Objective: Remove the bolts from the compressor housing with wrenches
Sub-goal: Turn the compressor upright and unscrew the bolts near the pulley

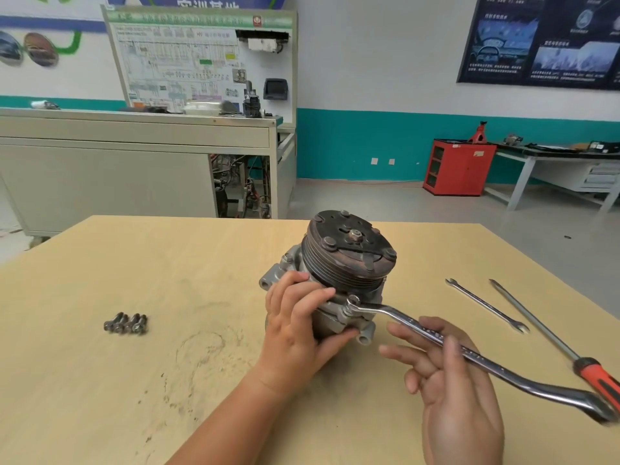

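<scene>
Head view: wrench shank diagonally across right fingers

The grey compressor stands pulley-up on the table, its housing clasped in the left fingers. A chrome ring wrench sits on a bolt head just beside those fingertips. Its shank lies across the right fingers. Loose bolts lie clustered well left of them, and a slim open-end wrench lies to their right.

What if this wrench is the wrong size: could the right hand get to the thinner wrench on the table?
Probably yes: the thinner wrench lies uncovered beyond the right hand, which must first let go of the long wrench.
</scene>
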The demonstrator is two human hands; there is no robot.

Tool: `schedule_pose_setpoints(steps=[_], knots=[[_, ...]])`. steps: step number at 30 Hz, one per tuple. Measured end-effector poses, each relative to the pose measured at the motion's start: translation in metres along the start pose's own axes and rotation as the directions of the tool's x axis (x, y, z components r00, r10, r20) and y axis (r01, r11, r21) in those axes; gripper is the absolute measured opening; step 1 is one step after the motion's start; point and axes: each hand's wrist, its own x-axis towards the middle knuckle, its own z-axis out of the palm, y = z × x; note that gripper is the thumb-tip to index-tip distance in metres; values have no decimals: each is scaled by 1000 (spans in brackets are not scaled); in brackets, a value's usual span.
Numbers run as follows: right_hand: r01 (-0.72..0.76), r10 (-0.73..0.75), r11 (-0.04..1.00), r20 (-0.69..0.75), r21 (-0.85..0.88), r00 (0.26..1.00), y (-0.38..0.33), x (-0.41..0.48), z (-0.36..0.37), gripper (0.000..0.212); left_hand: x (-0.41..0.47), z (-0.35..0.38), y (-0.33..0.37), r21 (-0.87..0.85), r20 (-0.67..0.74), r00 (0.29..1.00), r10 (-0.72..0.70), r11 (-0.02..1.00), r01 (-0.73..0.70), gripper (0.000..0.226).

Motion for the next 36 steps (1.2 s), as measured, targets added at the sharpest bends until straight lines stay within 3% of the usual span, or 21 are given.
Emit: schedule_pose_setpoints(steps=[6,12,17,20,23,26,29,32,34,36], knots=[[31,-31,999,-6,-30,1000,2,-2,2,24,1,-11,4,-23,93,994,-51,998,53,47],[-77,77,997,25,28,997,2,13,-7,26,2,-15,8,-5,151,986,-71,997,73,40],[-359,350,928,97,97,932,2,60,-6,29,3,-15,9,-21,141,987,-72,997,75,35],[-439,425,892,136,105,895,8,81,3,29,4,-15,10,-31,135,989,-62,997,67,33],[-409,402,860,88,306,911,9,75,7,22,4,-15,9,-43,122,991,-57,997,62,34],[-229,255,842,13,488,967,3,42,-2,23,3,-15,8,-67,112,990,-81,994,89,44],[-82,89,961,-15,263,996,-3,8,-8,7,2,-16,8,-69,121,987,-108,991,117,50],[-99,90,991,100,93,991,-2,-10,-13,35,2,-17,8,-77,134,985,-109,990,120,51],[-101,99,995,186,3,978,-5,-15,-13,22,2,-17,7,-73,141,985,-104,991,115,51],[-69,92,992,240,-104,966,-6,-16,-12,37,2,-18,6,-63,146,985,-94,992,105,49]])
